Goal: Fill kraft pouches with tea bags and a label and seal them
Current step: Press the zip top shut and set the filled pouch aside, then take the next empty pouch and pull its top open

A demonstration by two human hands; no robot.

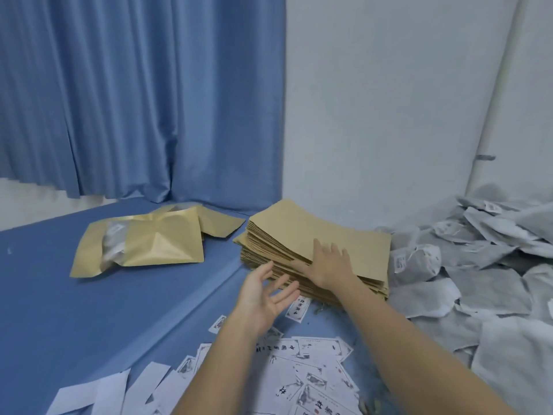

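- The right hand (330, 263) lies flat, fingers straight, on the stack of kraft pouches (317, 250); it grips nothing yet.
- The left hand (266, 298) hovers open just beside the stack's near edge, empty.
- Risk: the flat pouches cling, so several may lift at once, or the leaning stack may slide.
- The labels (311, 381) lie loose below; the tea bags (478, 271) are heaped right.

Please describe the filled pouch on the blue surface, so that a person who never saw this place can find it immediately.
Start at the blue curtain on the left; below it lies the blue surface. There, left of the tall stack of flat kraft pouches, lies the filled pouch. Unlike those flat ones, it bulges and has a clear window strip showing contents.
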